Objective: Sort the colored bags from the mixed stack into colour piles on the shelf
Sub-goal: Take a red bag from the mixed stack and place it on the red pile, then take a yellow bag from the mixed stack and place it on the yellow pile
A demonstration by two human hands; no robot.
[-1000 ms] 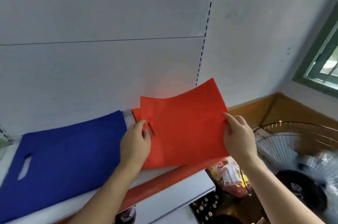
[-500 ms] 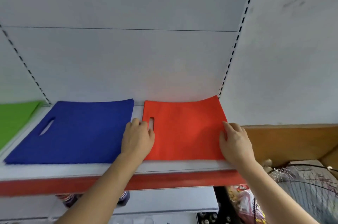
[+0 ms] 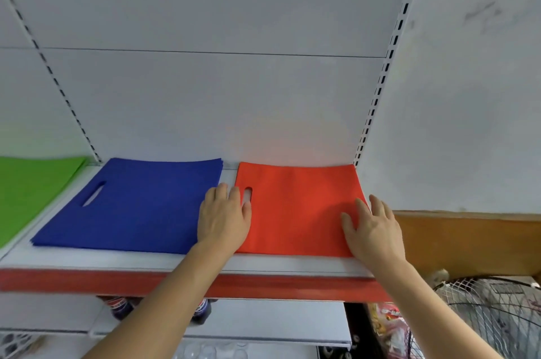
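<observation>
We've got the red bag (image 3: 295, 209) flat on the shelf (image 3: 146, 260), beside the blue pile (image 3: 131, 206). Left hand (image 3: 224, 219) and right hand (image 3: 373, 231) rest flat, fingers spread, gripping nothing. Pulling back carelessly could probably drag it crooked.

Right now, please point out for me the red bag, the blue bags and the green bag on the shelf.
red bag (image 3: 295, 212), head view, middle of its flat top face.
blue bags (image 3: 140, 206), head view, centre of the top bag of the pile.
green bag (image 3: 29, 186), head view, its visible surface at the left edge.
</observation>
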